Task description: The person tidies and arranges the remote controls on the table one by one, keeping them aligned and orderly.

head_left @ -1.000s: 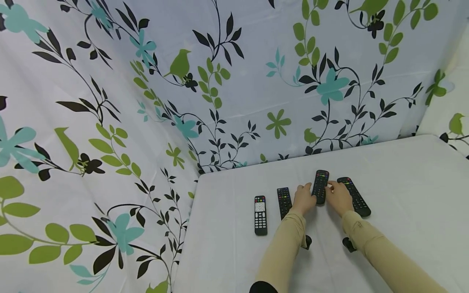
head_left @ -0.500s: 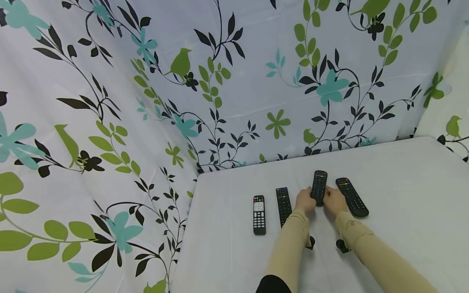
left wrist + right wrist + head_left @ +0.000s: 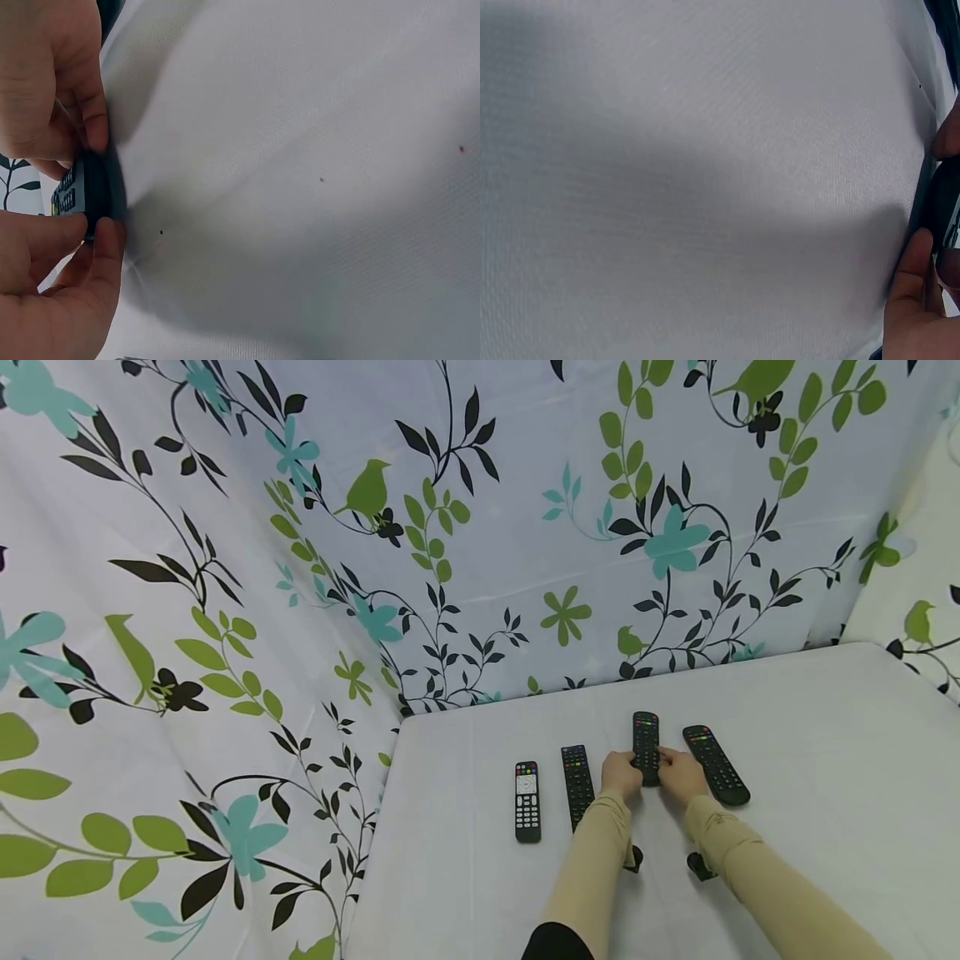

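Note:
A black remote control [image 3: 646, 748] with small coloured buttons at its far end is held between both hands, pointing away from the person. The left hand [image 3: 621, 774] grips its near left side, and the right hand [image 3: 681, 776] pinches the opposite side. Seen from the left wrist, thumb and fingers of the left hand [image 3: 75, 289] squeeze the edge of the remote's near end, low over the white cloth. From the right wrist, the right hand [image 3: 922, 300] shows at the lower right, its fingertips on the dark casing. Sleeves and hands hide little of this remote.
To the left lie a remote with white buttons [image 3: 527, 802] and a longer black remote [image 3: 577, 783], its near end behind the left sleeve. Another black remote [image 3: 716, 764] lies slanted close to the right hand. A patterned curtain [image 3: 480, 543] borders the white-covered table [image 3: 840, 735].
Both hands have slid toward the near end of the remote. It has turned straighter and shifted slightly toward the person. The other remotes stay where they lie; the head view drifts a little.

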Demonstrator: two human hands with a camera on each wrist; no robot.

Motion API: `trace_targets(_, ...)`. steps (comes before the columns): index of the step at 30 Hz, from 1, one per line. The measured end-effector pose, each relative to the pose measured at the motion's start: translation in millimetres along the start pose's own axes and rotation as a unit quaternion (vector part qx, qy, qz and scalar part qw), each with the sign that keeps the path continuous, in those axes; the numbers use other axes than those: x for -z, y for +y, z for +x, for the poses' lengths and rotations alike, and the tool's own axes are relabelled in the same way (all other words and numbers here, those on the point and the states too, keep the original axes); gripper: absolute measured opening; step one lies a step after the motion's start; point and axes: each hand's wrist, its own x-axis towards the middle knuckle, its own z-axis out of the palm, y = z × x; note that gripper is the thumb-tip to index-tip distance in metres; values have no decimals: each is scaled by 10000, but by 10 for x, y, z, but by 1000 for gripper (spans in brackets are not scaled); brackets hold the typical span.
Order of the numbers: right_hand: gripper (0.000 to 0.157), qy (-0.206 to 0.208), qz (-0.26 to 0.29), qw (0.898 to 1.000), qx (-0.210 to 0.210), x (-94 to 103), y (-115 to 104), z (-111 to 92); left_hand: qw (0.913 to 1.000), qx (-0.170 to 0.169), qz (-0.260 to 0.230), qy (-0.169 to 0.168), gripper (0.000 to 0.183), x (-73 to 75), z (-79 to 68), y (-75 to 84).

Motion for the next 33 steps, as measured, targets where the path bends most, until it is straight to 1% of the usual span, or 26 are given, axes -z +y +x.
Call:
trace_targets(2, 41, -111, -45, 9999, -13, 7, 16, 13, 10000, -48, -10, 32, 41, -5, -3, -5)
trace_targets(4, 41, -170, -89, 9998, -4, 7, 39, 17, 9998, -84, -122, 105, 41, -23, -9, -17)
trace_targets(7, 41, -158, -145, 9997, 69, 3, 78, 4, 9991, -57, -373, 188, 42, -63, -49, -38)
trace_targets(9, 41, -148, -141, 9997, 111, -5, 102, -7, 9978, -8, -626, 222, 42, -83, -85, -52)
trace_targets(11, 40, -166, -145, 9996, 159, -16, 118, -13, 9969, 50, -750, 252, 42, -90, -123, -68)
trace_targets(15, 40, -266, -142, 9992, 246, -28, 115, -26, 9957, 77, -849, 357, 43, -75, -163, -100)
trace_targets(17, 40, -281, -143, 9991, 285, -20, 101, -44, 9956, 78, -847, 384, 44, -75, -172, -115)
trace_targets(20, 39, -333, -152, 9986, 369, 1, 72, -76, 9960, -10, -777, 441, 44, -89, -180, -144)
trace_targets(22, 39, -419, -156, 9982, 390, 15, 57, -103, 9961, -23, -748, 464, 44, -108, -194, -163)
trace_targets(25, 39, -507, -196, 9977, 406, 29, 46, -140, 9946, -1, -905, 517, 45, -132, -226, -181)
trace_targets(29, 38, -456, -242, 9977, 445, 21, 46, -163, 9907, 113, -1238, 558, 48, -134, -268, -181)
trace_targets(33, 39, -485, -228, 9974, 475, 6, 49, -177, 9906, 139, -1216, 608, 48, -123, -319, -179)
